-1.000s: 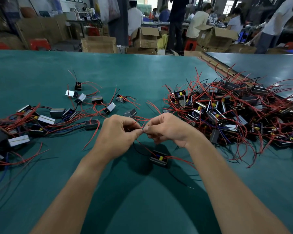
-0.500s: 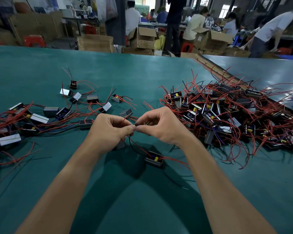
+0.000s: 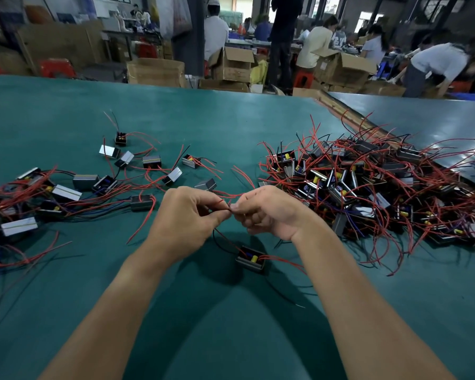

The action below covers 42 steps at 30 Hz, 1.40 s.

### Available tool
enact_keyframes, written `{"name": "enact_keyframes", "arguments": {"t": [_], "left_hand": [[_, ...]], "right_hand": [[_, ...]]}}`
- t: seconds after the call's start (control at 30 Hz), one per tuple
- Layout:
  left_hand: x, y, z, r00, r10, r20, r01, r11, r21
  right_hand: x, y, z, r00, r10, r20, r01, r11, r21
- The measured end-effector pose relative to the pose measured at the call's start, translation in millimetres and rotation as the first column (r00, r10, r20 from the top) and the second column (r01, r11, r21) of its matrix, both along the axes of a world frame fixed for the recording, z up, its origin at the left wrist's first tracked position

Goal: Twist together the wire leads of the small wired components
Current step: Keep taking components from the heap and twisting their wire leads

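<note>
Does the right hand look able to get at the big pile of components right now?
Likely yes for position: the pile lies just beside the right hand, nothing between. But its fingers pinch red leads, so it must let go first.

Green table [image 3: 66, 111], cardboard boxes [image 3: 155, 72] behind

Soft, even overhead light here; a dark shadow pools lower centre on the green table [image 3: 66, 119]. Glare streaks upper right, background workers [image 3: 436, 64] blurred, frame edges bowed.
</note>
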State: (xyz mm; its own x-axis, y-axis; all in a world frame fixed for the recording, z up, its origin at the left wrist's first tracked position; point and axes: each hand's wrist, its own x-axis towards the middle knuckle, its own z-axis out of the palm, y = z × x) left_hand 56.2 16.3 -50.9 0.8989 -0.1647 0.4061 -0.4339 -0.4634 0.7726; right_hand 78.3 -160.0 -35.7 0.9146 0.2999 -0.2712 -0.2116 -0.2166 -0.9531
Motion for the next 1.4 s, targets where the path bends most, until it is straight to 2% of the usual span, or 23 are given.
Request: {"name": "enact_keyframes", "arguments": {"t": [0.07,0.17,0.23,0.33,0.47,0.57,0.7,0.8,0.9,1.0,1.07,1.13,1.23,1.3,1.4], "left_hand": [[0.9,0.8,-0.8,1.000,0.022,0.004,-0.022,0.999,0.024],[4.6,2.7,-0.6,0.991,0.038,-0.129,-0.043,0.998,-0.036],[6.3,3.8,0.4,0.971,0.021,-0.239,-0.051,0.992,-0.117],[6.4,6.4,0.9,0.934,-0.013,-0.358,-0.075,0.970,-0.230],[5.3,7.5,-0.3,0.914,-0.049,-0.403,-0.065,0.962,-0.266],[5.3,7.3,-1.3,0.929,-0.070,-0.363,-0.016,0.974,-0.226],[4.8,7.1,-2.1,0.981,-0.032,-0.192,0.039,0.999,0.037],[3.5,7.6,-2.0,0.985,-0.052,-0.164,0.066,0.995,0.076],[3.0,6.0,0.5,0.982,-0.040,-0.185,0.040,0.999,-0.002],[6.1,5.7,5.9,0.982,0.042,-0.184,-0.081,0.974,-0.211],[8.6,7.4,8.4,0.964,0.095,-0.247,-0.173,0.933,-0.315],[10.8,9.5,7.9,0.940,0.124,-0.319,-0.225,0.926,-0.303],[10.9,10.8,6.2,0.916,0.118,-0.384,-0.218,0.949,-0.228],[9.1,11.1,6.1,0.904,0.082,-0.420,-0.178,0.965,-0.194],[5.1,11.4,8.0,0.882,0.003,-0.472,-0.117,0.970,-0.214]], "right_hand": [[0.0,0.8,-2.7,1.000,0.014,0.028,-0.015,1.000,0.018],[-1.0,4.3,-6.4,0.956,-0.029,0.292,0.035,0.999,-0.013],[-0.3,5.2,-7.2,0.908,-0.031,0.417,0.052,0.998,-0.039],[-0.1,5.5,-7.1,0.871,0.031,0.491,0.021,0.995,-0.101],[-0.4,5.8,-8.3,0.830,0.098,0.548,0.011,0.981,-0.192],[0.7,1.7,-8.1,0.838,0.144,0.526,-0.004,0.966,-0.259],[-0.1,0.9,-7.8,0.863,0.251,0.439,-0.084,0.927,-0.365],[-0.9,-1.2,-7.1,0.881,0.277,0.384,-0.121,0.916,-0.383],[-1.3,-4.7,-5.1,0.888,0.289,0.359,-0.142,0.913,-0.383],[-2.6,-5.3,-3.7,0.895,0.285,0.342,-0.173,0.930,-0.324],[-3.7,-6.1,-2.4,0.901,0.296,0.317,-0.218,0.941,-0.258],[-4.8,-8.1,-0.8,0.898,0.319,0.304,-0.266,0.942,-0.204],[-6.3,-7.5,0.8,0.910,0.315,0.268,-0.304,0.949,-0.083],[-5.4,-4.8,-0.5,0.940,0.253,0.228,-0.259,0.966,-0.004],[-2.8,1.2,-5.5,0.972,0.158,0.175,-0.162,0.987,0.008]]}}
